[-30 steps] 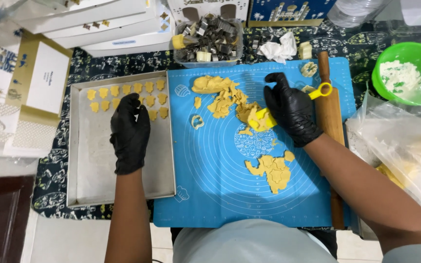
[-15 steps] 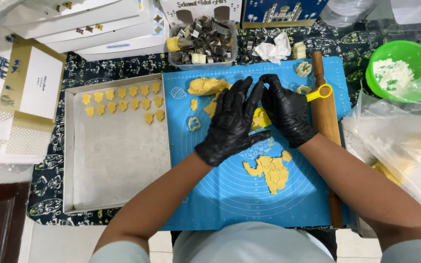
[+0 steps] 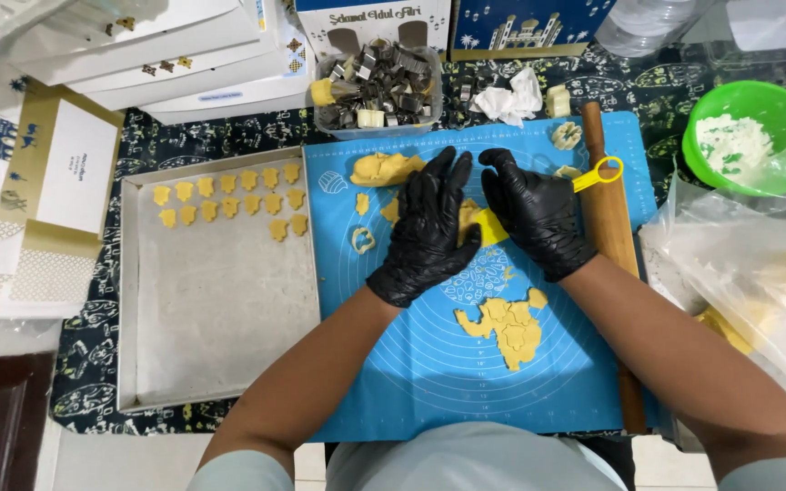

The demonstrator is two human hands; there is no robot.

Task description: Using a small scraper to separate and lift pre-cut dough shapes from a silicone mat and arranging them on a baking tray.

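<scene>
Both hands wear black gloves over a blue silicone mat (image 3: 411,382). My left hand (image 3: 428,232) lies flat, fingers spread, on the yellow dough sheet (image 3: 391,211) at mid-mat. My right hand (image 3: 534,218) rests beside it, pressing a yellow cookie cutter (image 3: 489,227) into the dough. A lump of dough (image 3: 384,167) sits at the mat's top. A ragged leftover sheet (image 3: 507,325) lies nearer me. A metal baking tray (image 3: 220,327) on the left holds several cut cookies (image 3: 229,198) in two rows.
A wooden rolling pin (image 3: 609,236) with a yellow ring cutter (image 3: 599,173) lies right of my hand. A clear tub of metal cutters (image 3: 377,86) stands behind the mat. A green bowl of flour (image 3: 757,136), plastic bags (image 3: 757,282) and white boxes (image 3: 138,45) surround the mat.
My left hand left the tray, crossed to the mat and now lies flat on the dough beside my right hand. The right hand has stayed on the cutter.
</scene>
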